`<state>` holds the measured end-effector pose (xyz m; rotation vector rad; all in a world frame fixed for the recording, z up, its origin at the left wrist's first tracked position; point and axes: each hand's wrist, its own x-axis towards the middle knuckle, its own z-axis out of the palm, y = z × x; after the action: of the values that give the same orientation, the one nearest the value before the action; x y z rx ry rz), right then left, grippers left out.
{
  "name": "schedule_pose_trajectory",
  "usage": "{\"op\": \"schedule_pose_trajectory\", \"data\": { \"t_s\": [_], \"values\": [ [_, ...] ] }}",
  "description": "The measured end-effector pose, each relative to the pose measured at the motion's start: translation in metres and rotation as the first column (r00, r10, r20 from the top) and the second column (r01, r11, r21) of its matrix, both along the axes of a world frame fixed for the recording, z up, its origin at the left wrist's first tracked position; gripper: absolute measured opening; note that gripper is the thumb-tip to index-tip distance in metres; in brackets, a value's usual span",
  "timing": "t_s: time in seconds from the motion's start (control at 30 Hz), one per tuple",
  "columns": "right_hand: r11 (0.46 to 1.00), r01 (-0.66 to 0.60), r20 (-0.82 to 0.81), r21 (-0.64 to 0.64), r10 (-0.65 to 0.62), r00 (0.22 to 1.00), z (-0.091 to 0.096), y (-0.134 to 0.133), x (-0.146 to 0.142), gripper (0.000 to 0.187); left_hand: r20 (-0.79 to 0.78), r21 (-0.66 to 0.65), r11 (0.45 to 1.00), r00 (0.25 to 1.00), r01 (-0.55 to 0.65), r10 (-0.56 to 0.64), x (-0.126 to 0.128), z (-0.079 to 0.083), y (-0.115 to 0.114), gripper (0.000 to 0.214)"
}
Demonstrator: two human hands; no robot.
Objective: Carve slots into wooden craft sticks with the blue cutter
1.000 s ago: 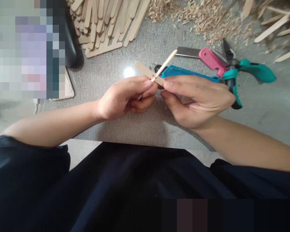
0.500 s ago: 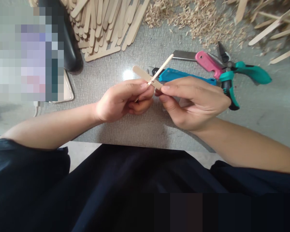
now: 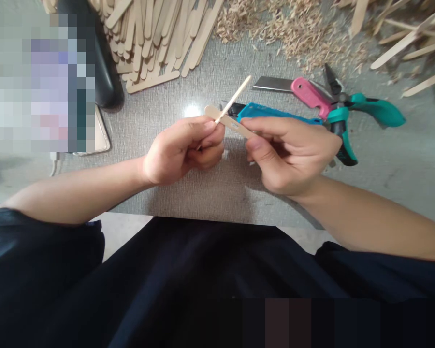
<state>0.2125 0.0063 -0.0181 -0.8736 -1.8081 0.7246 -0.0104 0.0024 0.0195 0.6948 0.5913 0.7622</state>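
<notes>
My left hand [image 3: 183, 152] is closed around a thin wooden stick [image 3: 235, 96] that points up and to the right from my fingertips. My right hand [image 3: 290, 154] pinches a flat wooden ice-cream stick [image 3: 226, 120] by its right end, between thumb and forefinger. The thin stick crosses the flat one near its left part, and the two touch there. Both hands hover just above the grey table mat [image 3: 210, 188], close together.
A heap of flat wooden sticks [image 3: 155, 38] lies at the back left beside a black cylinder [image 3: 105, 72]. Wood shavings [image 3: 293, 29] cover the back. Behind my right hand lie a blue cutter [image 3: 271, 112], a pink-handled knife [image 3: 297, 88] and teal pliers [image 3: 362, 108]. Loose sticks [image 3: 402, 43] sit far right.
The thin stick in my left hand has slid left along the flat stick and tilted a little steeper. My right hand's grip shifted slightly right and down.
</notes>
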Motion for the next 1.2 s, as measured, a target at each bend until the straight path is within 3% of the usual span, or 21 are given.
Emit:
{"op": "schedule_pose_trajectory", "data": {
  "t_s": [0.13, 0.23, 0.43, 0.67, 0.8, 1.03, 1.2],
  "values": [
    [0.995, 0.094, -0.081, 0.026, -0.091, 0.993, -0.004, 0.0, 0.002, 0.023, 0.003, -0.01, 0.987, 0.987, -0.16, 0.161, -0.004, 0.0, 0.002, 0.054],
    [0.972, 0.173, -0.034, 0.161, -0.169, 0.985, -0.005, 0.002, 0.004, 0.03, -0.039, -0.013, 0.982, 0.981, -0.191, 0.19, -0.006, 0.0, 0.003, 0.048],
    [0.885, 0.044, 0.181, 0.464, -0.143, 0.973, 0.002, 0.008, 0.012, 0.052, -0.052, -0.005, 0.988, 0.987, -0.154, 0.153, -0.003, -0.001, 0.001, 0.045],
    [0.796, -0.023, 0.356, 0.605, -0.245, 0.902, -0.002, 0.016, 0.024, 0.027, -0.021, -0.044, 0.988, 0.989, -0.146, 0.145, -0.002, -0.001, -0.002, 0.045],
    [0.786, -0.087, 0.44, 0.612, -0.248, 0.863, 0.0, 0.018, 0.026, 0.026, -0.033, -0.037, 0.985, 0.986, -0.166, 0.165, -0.003, -0.002, -0.003, 0.044],
    [0.789, -0.118, 0.358, 0.603, -0.136, 0.924, 0.005, 0.018, 0.022, 0.046, -0.097, 0.034, 0.983, 0.978, -0.18, 0.183, -0.001, -0.003, -0.007, 0.04],
    [0.723, -0.094, 0.345, 0.684, -0.208, 0.915, 0.011, 0.023, 0.022, 0.042, -0.168, 0.11, 0.972, 0.959, -0.21, 0.226, 0.0, -0.006, -0.01, 0.044]
  ]
}}
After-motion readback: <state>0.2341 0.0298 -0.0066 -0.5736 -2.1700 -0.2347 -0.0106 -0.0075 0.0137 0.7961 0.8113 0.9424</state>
